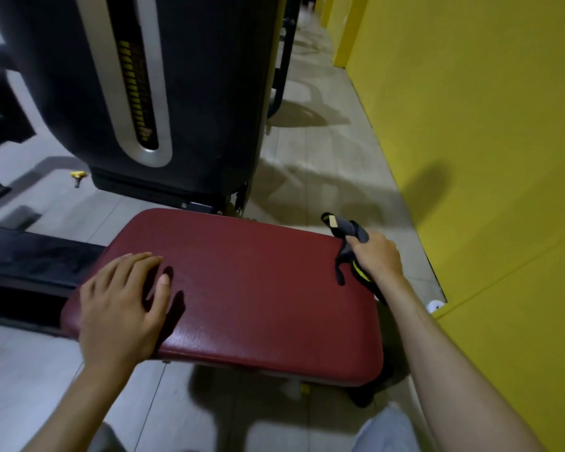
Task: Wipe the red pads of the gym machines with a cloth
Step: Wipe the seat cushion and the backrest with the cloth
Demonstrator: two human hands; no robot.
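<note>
Left hand (121, 308) lies flat on the red pad (258, 288), at its near-left corner; right hand (379, 256) grips a dark grey cloth (351, 229) at the pad's right edge, beside the yellow wall (486, 125).

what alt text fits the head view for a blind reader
A person's left hand rests flat on a red seat pad while the right hand grips a dark grey cloth at the pad's right edge. A black weight-stack housing stands behind, a yellow wall on the right.
</note>
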